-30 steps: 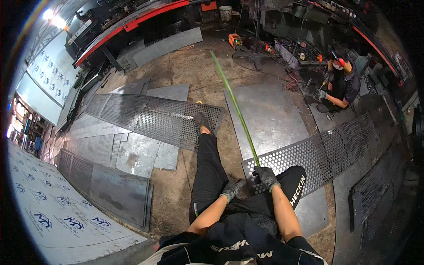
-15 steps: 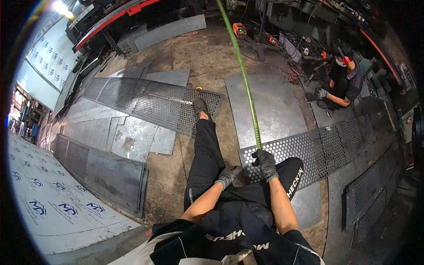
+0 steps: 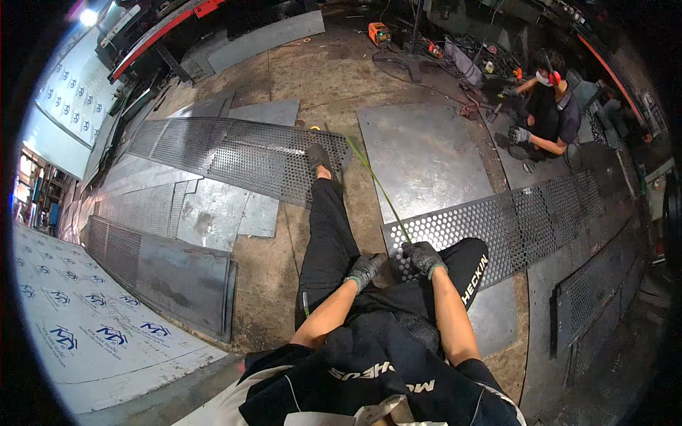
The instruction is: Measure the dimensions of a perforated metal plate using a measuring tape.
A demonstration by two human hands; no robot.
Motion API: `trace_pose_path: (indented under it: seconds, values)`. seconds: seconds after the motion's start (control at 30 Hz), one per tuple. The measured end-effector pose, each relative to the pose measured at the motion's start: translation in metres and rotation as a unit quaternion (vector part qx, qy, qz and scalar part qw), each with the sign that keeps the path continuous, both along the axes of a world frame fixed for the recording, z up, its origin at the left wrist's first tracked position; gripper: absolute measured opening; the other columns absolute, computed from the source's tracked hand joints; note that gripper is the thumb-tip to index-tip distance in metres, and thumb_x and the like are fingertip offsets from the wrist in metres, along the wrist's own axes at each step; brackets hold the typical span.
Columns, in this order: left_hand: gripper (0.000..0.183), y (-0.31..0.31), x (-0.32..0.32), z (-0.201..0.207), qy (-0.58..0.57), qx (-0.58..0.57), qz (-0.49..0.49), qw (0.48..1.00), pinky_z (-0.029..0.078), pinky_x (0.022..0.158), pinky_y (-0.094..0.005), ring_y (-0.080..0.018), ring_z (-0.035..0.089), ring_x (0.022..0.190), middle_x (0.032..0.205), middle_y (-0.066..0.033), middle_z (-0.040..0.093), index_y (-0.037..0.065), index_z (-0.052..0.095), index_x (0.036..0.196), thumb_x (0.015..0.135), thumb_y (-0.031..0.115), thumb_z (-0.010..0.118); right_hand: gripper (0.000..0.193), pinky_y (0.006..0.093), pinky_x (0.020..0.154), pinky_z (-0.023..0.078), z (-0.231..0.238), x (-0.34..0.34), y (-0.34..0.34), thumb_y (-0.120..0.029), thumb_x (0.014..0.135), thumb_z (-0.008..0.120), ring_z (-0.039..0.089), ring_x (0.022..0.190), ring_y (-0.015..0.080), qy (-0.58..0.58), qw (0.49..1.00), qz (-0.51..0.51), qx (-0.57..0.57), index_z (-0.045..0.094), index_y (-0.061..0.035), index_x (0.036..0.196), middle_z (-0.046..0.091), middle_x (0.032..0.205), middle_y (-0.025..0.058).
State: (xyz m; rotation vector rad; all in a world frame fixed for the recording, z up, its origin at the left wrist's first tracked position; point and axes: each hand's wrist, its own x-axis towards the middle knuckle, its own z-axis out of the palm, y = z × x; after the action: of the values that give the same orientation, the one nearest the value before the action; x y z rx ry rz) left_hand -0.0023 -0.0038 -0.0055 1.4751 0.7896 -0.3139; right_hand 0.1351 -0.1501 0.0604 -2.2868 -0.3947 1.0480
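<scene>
Green strip [image 3: 381, 186], v. thin

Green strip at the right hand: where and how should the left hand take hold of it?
Pinch the green strip just beyond the right hand, across its narrow width, with the left hand coming from the left. It is long and thin, slanting forward and leftward from the right hand, so that near stretch is likely the easiest to reach.
</scene>
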Motion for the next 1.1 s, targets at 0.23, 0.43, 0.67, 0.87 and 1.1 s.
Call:
trace_pose_path:
  seconds: [0.23,0.43,0.67,0.87,1.1]
  values:
    - [0.069,0.004,-0.002,-0.008,0.009,0.018,-0.013,1.000,0.037,0.099,-0.0362,-0.0338,0.049,0.120,0.127,-0.0212,0.053,0.000,0.055,0.123,0.081,0.053,0.055,0.034,0.0305,0.041,0.044,0.018,-0.001,0.014,-0.035,0.088,0.057,0.053,0.042,0.0135,0.034,0.955,-0.167,0.243,0.066,-0.0027,0.092,0.057,0.059,0.0074]
    - [0.075,0.009,-0.008,-0.034,0.041,0.069,-0.010,0.997,0.038,0.098,-0.0363,-0.0334,0.050,0.119,0.128,-0.0225,0.052,-0.004,0.054,0.122,0.079,0.058,0.056,0.035,0.0299,0.046,0.043,0.027,-0.004,0.015,-0.036,0.088,0.058,0.054,0.045,0.0164,0.000,0.979,-0.106,0.177,0.067,-0.0033,0.091,0.061,0.063,0.0092]
    - [0.071,0.011,-0.006,-0.092,0.043,-0.015,0.050,0.998,0.042,0.091,-0.0359,-0.0293,0.053,0.117,0.122,-0.0168,0.059,-0.005,0.054,0.121,0.082,0.055,0.057,0.043,0.0345,0.050,0.045,0.005,0.002,0.014,-0.041,0.088,0.054,0.057,0.048,0.0207,0.089,0.986,-0.111,0.087,0.066,0.0004,0.087,0.061,0.061,0.0114]
    - [0.049,0.005,-0.006,-0.044,-0.030,0.099,-0.003,0.995,0.043,0.088,-0.0352,-0.0273,0.058,0.099,0.107,-0.0133,0.064,0.002,0.061,0.111,0.085,0.043,0.057,0.039,0.0340,0.057,0.048,0.018,-0.001,0.013,-0.035,0.089,0.056,0.062,0.059,0.0193,0.028,0.998,-0.051,-0.036,0.068,0.0016,0.091,0.065,0.070,0.0102]
    - [0.060,0.000,-0.006,-0.005,0.036,0.052,0.022,0.998,0.041,0.093,-0.0366,-0.0333,0.053,0.111,0.121,-0.0190,0.057,0.000,0.057,0.119,0.084,0.049,0.054,0.041,0.0393,0.058,0.049,-0.011,0.004,0.011,-0.037,0.089,0.053,0.063,0.058,0.0296,-0.017,0.996,-0.005,0.084,0.065,0.0018,0.094,0.064,0.070,0.0191]
